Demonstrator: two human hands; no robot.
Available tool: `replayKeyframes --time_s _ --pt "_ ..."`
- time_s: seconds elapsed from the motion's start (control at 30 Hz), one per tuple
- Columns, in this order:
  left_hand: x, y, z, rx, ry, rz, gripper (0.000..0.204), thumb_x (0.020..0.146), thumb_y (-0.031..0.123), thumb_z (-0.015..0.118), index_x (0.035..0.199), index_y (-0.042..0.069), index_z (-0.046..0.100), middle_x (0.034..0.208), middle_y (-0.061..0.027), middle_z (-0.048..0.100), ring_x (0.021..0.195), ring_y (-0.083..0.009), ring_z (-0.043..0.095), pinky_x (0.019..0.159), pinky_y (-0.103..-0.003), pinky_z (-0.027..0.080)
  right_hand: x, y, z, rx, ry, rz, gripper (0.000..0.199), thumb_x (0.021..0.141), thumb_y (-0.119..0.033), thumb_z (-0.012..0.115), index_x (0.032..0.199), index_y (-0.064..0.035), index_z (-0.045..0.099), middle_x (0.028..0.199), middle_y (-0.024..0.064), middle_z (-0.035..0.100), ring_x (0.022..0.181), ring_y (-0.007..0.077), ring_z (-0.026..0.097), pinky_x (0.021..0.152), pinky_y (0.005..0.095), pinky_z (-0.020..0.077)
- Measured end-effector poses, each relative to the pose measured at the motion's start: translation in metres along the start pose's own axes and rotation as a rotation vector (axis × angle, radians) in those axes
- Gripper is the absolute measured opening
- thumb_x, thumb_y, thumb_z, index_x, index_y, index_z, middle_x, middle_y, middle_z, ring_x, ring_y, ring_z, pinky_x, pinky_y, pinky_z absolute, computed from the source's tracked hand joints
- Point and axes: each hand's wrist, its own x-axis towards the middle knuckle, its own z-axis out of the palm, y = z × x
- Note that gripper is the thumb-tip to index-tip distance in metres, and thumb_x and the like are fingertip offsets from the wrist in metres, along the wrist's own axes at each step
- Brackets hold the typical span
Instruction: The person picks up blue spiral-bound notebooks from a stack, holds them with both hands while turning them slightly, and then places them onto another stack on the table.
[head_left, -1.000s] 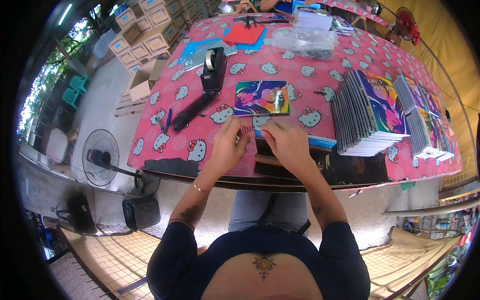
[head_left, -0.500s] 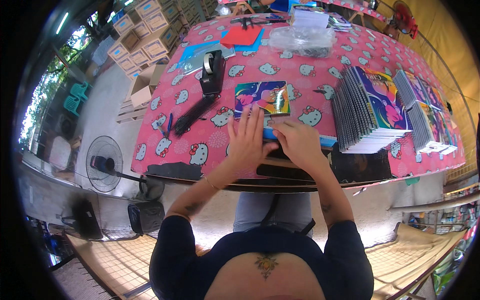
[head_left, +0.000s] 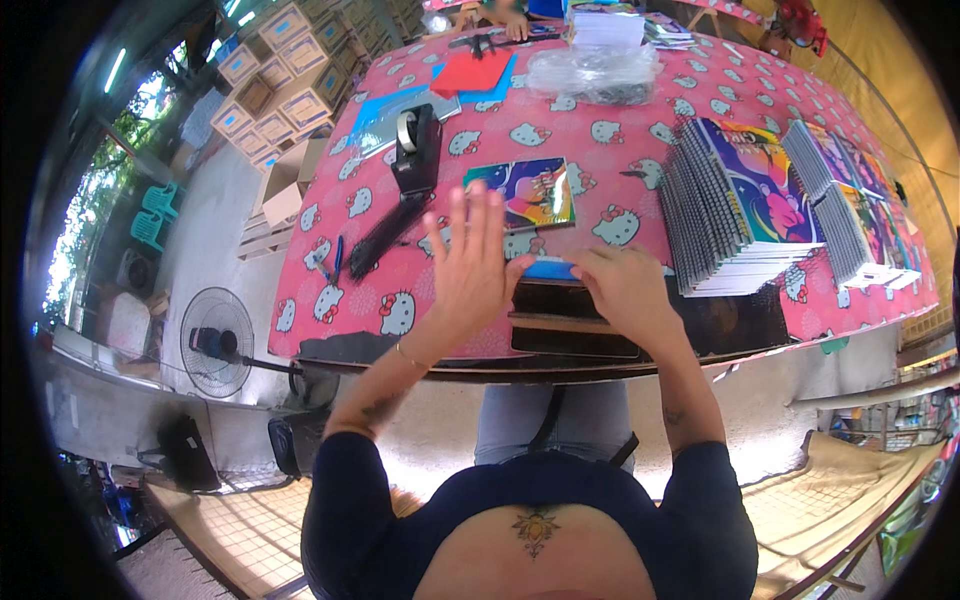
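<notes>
Head view: the left hand is lifted with its fingers spread flat and grips nothing. It hovers just above the near edge of the surface, which wears a pink cloth with white cat faces. The right hand lies palm down, fingers loosely curled, on a thin blue item at that edge; whether it grips it I cannot tell. At 12 o'clock from the left hand lies one notebook, flat, its cover glossy and coloured purple, blue and orange. At 3 o'clock from the notebook stand two rows of spiral notebooks on edge, with like covers. One black tape dispenser sits at 9 o'clock from the notebook. One clear bag lies at 12 o'clock, its contents too blurred to tell. Cardboard boxes are stacked on the floor at 10 o'clock.
</notes>
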Motion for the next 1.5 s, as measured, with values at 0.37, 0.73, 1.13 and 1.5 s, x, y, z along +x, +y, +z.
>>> replayKeyframes --time_s 0.37,0.73,1.13,1.5 --pt "-0.040 0.014 0.033 -0.151 -0.121 0.424 0.073 0.098 0.047 0.055 0.148 -0.004 0.039 0.156 -0.0260 0.036 0.148 -0.0401 0.030 0.118 -0.062 0.018 -0.002 0.004 0.004 0.100 0.022 -0.026 0.023 0.090 -0.019 0.065 0.112 -0.0153 0.070 0.089 0.0085 0.073 0.082 0.0298 0.070 0.074 0.0465 0.0488" --pt "0.003 0.021 0.001 -0.059 -0.095 0.287 0.076 0.098 0.049 0.052 0.149 -0.005 0.036 0.156 -0.0265 0.035 0.149 -0.0396 0.028 0.118 -0.060 0.017 -0.003 -0.007 -0.002 0.142 -0.080 0.092 0.032 0.087 -0.020 0.069 0.118 -0.0117 0.065 0.098 0.0131 0.073 0.087 0.0367 0.069 0.082 0.0498 0.0516" --pt "-0.022 0.037 0.024 -0.130 0.030 0.489 0.081 0.089 0.045 0.066 0.146 -0.004 0.038 0.150 -0.0253 0.042 0.142 -0.0423 0.037 0.115 -0.066 0.020 -0.053 0.036 0.026 1.000 0.243 0.335 0.047 0.091 -0.007 0.074 0.135 -0.0058 0.059 0.104 0.0099 0.071 0.094 0.0119 0.065 0.085 0.0275 0.0522" --pt "0.013 0.037 0.013 -0.061 0.053 0.488 0.081 0.088 0.043 0.066 0.144 -0.007 0.037 0.150 -0.0287 0.038 0.143 -0.0415 0.035 0.112 -0.071 0.021 -0.053 0.037 0.037 1.121 0.181 0.337 0.050 0.091 -0.003 0.072 0.136 -0.0044 0.051 0.116 0.0092 0.062 0.105 0.0121 0.061 0.089 0.0282 0.0499"
